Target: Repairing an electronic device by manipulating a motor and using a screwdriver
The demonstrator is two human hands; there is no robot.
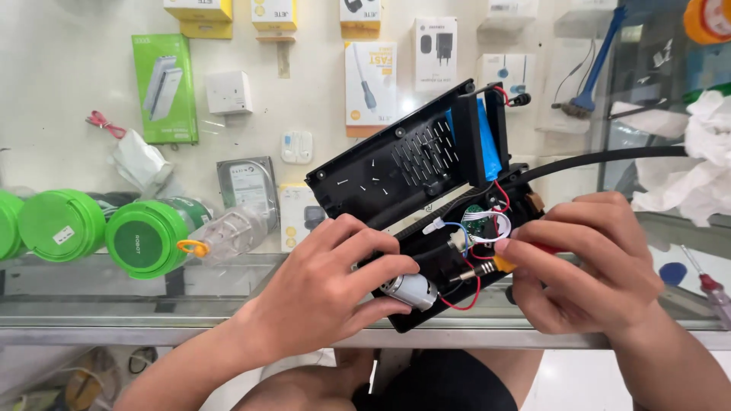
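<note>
An opened black plastic device case [396, 171] lies on a glass counter [190, 320], its vented lid tilted up with a blue battery pack [487, 137] clipped at the far end. Inside show red, blue and white wires and a small green circuit board [474, 213]. My left hand [335, 285] holds a silver cylindrical motor [411, 291] at the case's near edge. My right hand [590, 262] grips a screwdriver with an orange-red handle [504, 263], its metal tip pointing left at the motor's end.
Green round speakers [145, 237] and a clear plastic bottle [228, 232] sit at the left. Boxed accessories and a hard drive [245, 183] lie under the glass. A second screwdriver [712, 289] and crumpled white cloth [697, 167] are at the right. A black hose [601, 158] leads right.
</note>
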